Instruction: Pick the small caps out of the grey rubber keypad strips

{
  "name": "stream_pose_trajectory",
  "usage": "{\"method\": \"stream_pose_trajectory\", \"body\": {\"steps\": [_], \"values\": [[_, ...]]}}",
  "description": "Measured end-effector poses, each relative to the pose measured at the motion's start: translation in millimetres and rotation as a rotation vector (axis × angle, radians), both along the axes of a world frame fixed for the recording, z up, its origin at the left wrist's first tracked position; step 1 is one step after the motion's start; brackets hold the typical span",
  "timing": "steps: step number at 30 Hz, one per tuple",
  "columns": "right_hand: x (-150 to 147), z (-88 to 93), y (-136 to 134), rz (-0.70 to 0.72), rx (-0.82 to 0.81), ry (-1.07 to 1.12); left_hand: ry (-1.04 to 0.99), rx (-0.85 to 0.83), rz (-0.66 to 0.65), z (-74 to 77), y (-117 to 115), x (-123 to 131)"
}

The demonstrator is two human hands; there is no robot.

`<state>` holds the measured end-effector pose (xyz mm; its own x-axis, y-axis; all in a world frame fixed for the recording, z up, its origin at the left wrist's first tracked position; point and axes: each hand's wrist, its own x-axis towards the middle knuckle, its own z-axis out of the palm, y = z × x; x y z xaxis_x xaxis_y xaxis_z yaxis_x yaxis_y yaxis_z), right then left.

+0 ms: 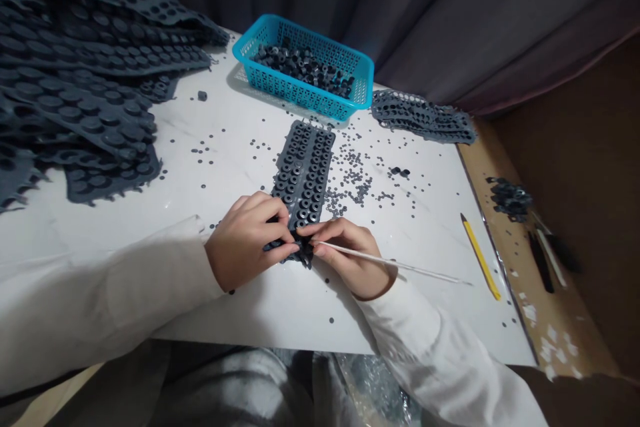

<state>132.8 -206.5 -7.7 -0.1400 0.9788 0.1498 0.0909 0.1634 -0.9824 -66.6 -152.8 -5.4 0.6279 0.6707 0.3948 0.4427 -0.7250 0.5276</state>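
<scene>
A dark grey moulded rubber sheet (306, 170) with rows of ring-shaped parts lies lengthwise in front of me on the white table. Its near end is bent up between my hands. My left hand (255, 233) pinches that end from the left, its fingers curled over the sheet. From the right, my right hand (350, 255) has its thumb and fingers closed round a thin white stick (405, 265), whose far end points right. The stick's inner tip is by the sheet's near edge, partly hidden by my fingers.
A blue basket (305, 90) of small black rubber parts stands behind the sheet. Larger grey moulded sheets (75, 87) pile up at left. Tiny black discs (355, 177) litter the table. At right lie a trimmed sheet (425, 117), a yellow cutter (480, 257) and black scraps (509, 199).
</scene>
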Motion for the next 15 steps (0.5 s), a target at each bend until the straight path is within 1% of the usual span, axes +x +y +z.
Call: {"method": "stream_pose_trajectory", "body": {"steps": [4,10,15], "values": [[0.6,0.6,1.8,0.063,-0.017,-0.014,0.005,0.006,-0.004,0.2,0.2,-0.3],[0.0,0.1,2.1,0.044,-0.012,-0.047,0.008,-0.002,0.001,-0.5,-0.2,-0.5],[0.3,0.2,2.5,0.045,0.027,-0.084,0.018,-0.009,0.006,-0.4,-0.4,-0.6]]}}
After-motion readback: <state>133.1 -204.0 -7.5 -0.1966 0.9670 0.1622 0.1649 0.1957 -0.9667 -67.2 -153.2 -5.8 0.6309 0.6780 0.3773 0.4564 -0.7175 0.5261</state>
